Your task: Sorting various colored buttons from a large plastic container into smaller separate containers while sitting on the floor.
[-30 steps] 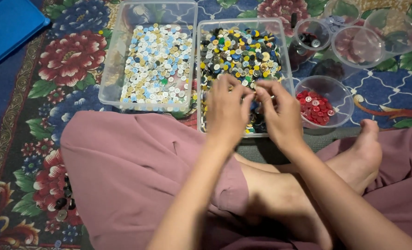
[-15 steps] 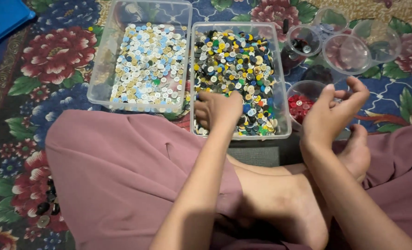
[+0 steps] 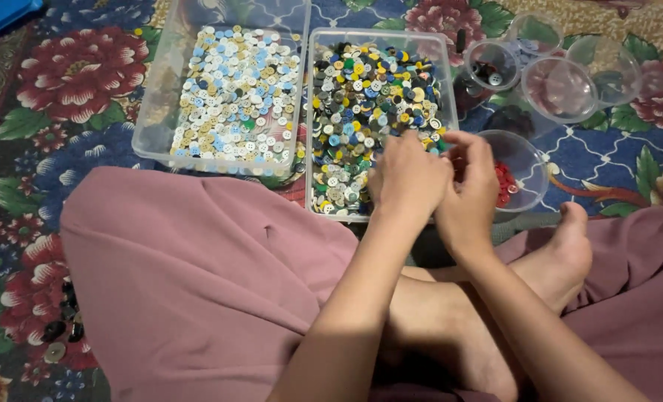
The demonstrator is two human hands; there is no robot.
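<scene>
Plastic buttons (image 3: 369, 97), light, hard and slippery, fill the right clear tray (image 3: 380, 37); pinch one by its rim. Your left hand (image 3: 408, 179) and right hand (image 3: 469, 190) meet at its near right edge, fingers curled; what they hold cannot be told.

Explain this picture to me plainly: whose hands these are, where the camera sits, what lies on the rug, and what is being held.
There is no machine here. A person sits cross-legged on a floral rug, and a camera on their head looks down at their own bare hands. The left hand and the right hand are pressed close together over a clear bin of mixed-colour buttons. Beside it stands a bin of pale buttons. A round cup of red buttons sits by the right hand, with other clear cups beyond. Whether the fingers pinch a button is hidden.
</scene>
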